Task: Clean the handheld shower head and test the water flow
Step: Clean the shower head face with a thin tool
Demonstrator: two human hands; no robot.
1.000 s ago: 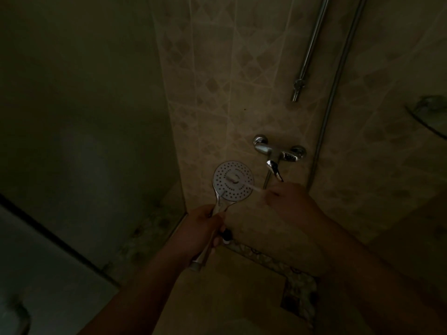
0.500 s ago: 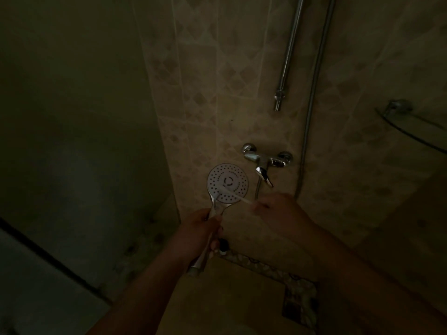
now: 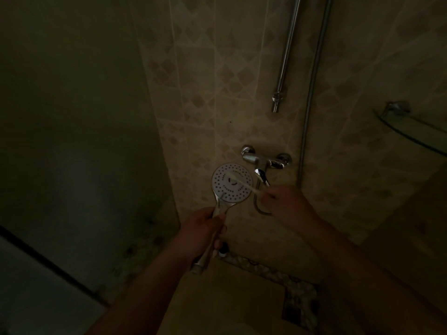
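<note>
In a dim shower stall, my left hand grips the chrome handle of the handheld shower head, whose round white face with many nozzle holes points up at me. My right hand pinches the end of a thin pale brush, likely a toothbrush. Its tip lies on the face near the centre. The chrome mixer tap sits on the tiled wall just behind the head, lever pointing down. No water is visible.
A chrome slide rail and the shower hose run up the beige tiled wall. A glass corner shelf juts out at right. A dark glass panel closes the left side. A pebble mosaic strip edges the floor.
The brush tip has slid across the shower head's face, from the middle toward its upper left. My right hand has shifted slightly, and the view has drifted a little.
</note>
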